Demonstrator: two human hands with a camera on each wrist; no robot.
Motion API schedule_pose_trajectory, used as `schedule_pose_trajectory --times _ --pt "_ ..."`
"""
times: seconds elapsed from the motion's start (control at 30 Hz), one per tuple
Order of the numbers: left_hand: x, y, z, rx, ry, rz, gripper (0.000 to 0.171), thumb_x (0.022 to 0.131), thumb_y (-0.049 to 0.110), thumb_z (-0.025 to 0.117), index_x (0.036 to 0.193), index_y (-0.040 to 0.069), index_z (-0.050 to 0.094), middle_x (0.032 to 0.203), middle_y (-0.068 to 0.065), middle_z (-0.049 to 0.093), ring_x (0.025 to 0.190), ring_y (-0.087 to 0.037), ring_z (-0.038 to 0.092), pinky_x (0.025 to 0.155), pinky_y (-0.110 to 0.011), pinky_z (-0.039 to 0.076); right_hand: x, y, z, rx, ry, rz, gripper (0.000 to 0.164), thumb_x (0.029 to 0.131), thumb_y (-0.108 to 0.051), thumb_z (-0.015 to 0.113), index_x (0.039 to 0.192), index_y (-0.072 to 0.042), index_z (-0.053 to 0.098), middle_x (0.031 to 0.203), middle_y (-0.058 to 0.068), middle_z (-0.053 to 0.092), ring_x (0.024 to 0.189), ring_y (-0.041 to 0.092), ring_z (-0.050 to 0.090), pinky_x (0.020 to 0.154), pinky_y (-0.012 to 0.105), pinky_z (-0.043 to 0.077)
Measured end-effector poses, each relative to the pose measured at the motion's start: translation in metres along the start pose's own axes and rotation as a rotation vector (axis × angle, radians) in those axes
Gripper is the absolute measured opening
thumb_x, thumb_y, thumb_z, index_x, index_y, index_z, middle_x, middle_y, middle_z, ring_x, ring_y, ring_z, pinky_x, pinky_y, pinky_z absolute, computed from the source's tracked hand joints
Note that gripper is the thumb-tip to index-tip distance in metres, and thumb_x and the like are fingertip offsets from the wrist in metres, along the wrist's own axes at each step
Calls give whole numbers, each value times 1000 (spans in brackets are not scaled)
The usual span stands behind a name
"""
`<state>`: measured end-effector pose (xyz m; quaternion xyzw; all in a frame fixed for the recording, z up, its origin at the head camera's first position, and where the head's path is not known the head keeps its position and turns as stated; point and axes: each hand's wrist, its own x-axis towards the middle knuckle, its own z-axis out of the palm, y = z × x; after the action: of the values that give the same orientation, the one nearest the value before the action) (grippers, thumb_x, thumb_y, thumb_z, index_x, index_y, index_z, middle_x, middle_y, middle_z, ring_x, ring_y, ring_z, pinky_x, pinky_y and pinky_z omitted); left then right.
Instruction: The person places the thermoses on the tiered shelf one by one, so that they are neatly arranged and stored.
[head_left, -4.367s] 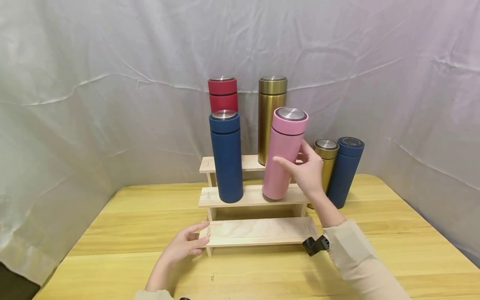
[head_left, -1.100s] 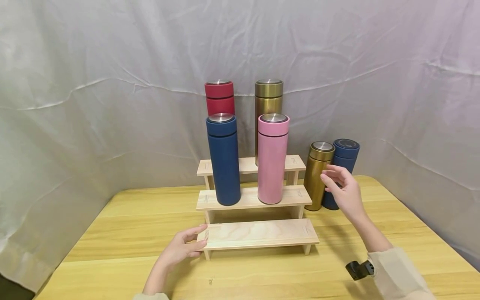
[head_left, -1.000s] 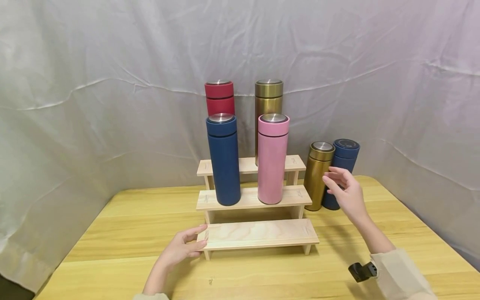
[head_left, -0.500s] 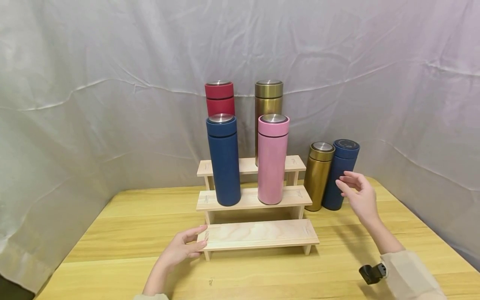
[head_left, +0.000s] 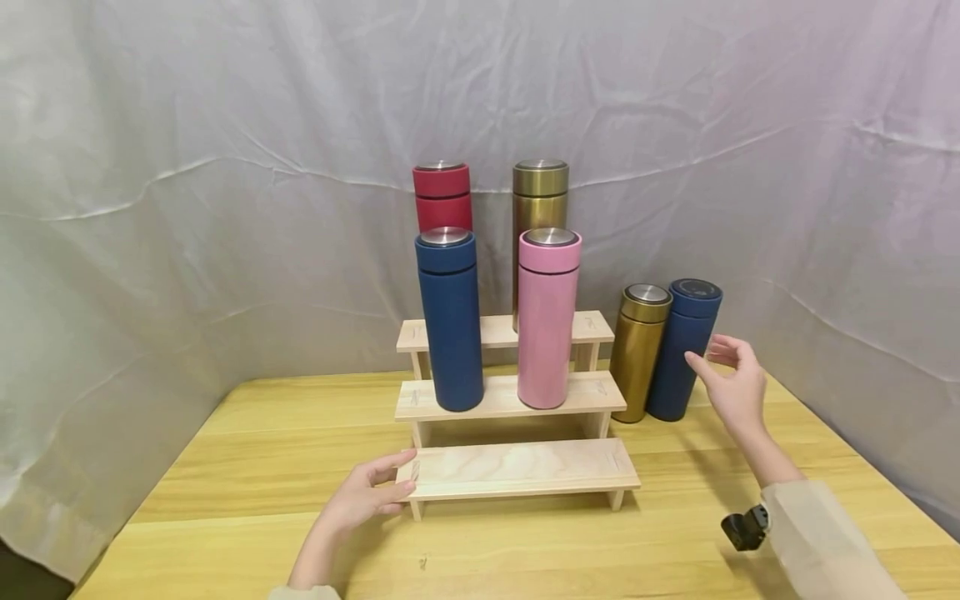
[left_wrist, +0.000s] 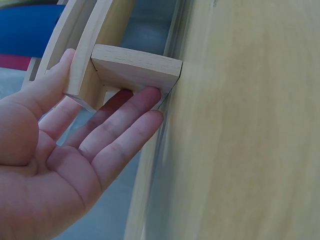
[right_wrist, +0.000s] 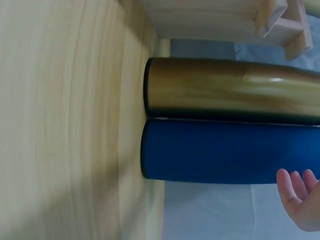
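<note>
In the head view my left hand (head_left: 365, 493) holds the left end of the lowest step of a three-tier wooden display stand (head_left: 517, 468). In the left wrist view its thumb lies at the board's edge and fingertips touch the leg. My right hand (head_left: 735, 385) is at the right side of a dark blue thermos (head_left: 678, 358), fingers loosely bent; the thumb overlaps the thermos edge, contact unclear. A shorter gold thermos (head_left: 637, 362) stands directly left of that one. On the middle tier stand another blue thermos (head_left: 452, 333) and a pink thermos (head_left: 547, 333).
The top tier bears a red thermos (head_left: 442, 200) and a tall gold thermos (head_left: 540, 196), both partly hidden by those in front. Grey cloth (head_left: 300, 250) hangs behind the wooden table (head_left: 262, 467). A black camera (head_left: 744, 529) sits at the right wrist.
My right hand has let go of the pink thermos, now upright on the middle tier, and moved right, past the gold thermos, to the blue one. The left hand has stayed at the stand.
</note>
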<state>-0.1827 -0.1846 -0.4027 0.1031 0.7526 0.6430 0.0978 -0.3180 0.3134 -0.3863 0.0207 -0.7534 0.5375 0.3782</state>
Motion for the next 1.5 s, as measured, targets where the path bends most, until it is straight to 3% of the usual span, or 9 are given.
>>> schedule_pose_trajectory --times 0.17,0.33,0.5,0.73,0.9,1.03,1.17,1.33,1.5 --pt "0 0 0 5 7 1 55 85 15 62 131 -5 38 137 -31 22 111 -41 43 79 -42 49 29 92 4 -102 -4 13 67 71 -29 76 129 -24 43 121 0 50 103 9 46 77 14 43" --pt "0 0 1 -2 9 -3 56 85 16 62 131 -5 38 136 -32 26 108 -37 48 80 -42 49 42 122 10 -79 -76 19 77 72 -32 75 135 -30 31 131 -1 42 114 15 41 91 34 42" --pt "1 -1 1 -7 4 0 57 84 16 63 131 -6 38 134 -33 28 103 -32 52 80 -42 49 44 118 14 -12 -114 38 84 72 -32 74 139 -29 23 136 1 36 119 17 37 96 47 33" --pt "1 -1 0 -6 3 9 57 84 14 63 130 -6 38 136 -33 22 102 -32 52 79 -42 49 47 114 16 159 -164 186 97 72 -32 75 141 -30 8 144 9 23 126 20 28 105 38 24" --pt "0 0 0 0 -9 22 55 85 13 61 131 -7 36 137 -34 21 103 -33 52 80 -43 49 44 108 13 198 -223 253 108 66 -45 75 142 -30 0 145 17 17 129 27 23 105 44 20" --pt "-1 1 0 1 -15 27 55 86 12 60 131 -8 35 136 -34 22 102 -34 52 79 -44 49 41 104 12 166 -271 254 111 64 -51 74 142 -32 -3 146 19 11 130 34 17 104 50 17" --pt "-1 1 0 0 -16 31 55 86 11 59 131 -9 35 135 -34 23 100 -32 53 79 -44 49 41 105 15 129 -288 205 109 63 -54 73 142 -34 0 145 20 14 129 35 18 104 51 16" --pt "-1 1 0 -4 -18 31 56 86 12 60 131 -9 35 134 -35 24 99 -31 54 80 -44 49 41 104 22 -3 -284 152 89 72 -41 72 140 -32 15 131 16 39 115 22 41 93 33 38" --pt "0 0 -1 -3 -18 26 56 85 13 61 131 -8 36 136 -34 21 101 -30 53 80 -42 49 33 66 20 -85 -295 189 82 74 -36 72 138 -15 26 124 19 42 107 28 44 85 34 44"
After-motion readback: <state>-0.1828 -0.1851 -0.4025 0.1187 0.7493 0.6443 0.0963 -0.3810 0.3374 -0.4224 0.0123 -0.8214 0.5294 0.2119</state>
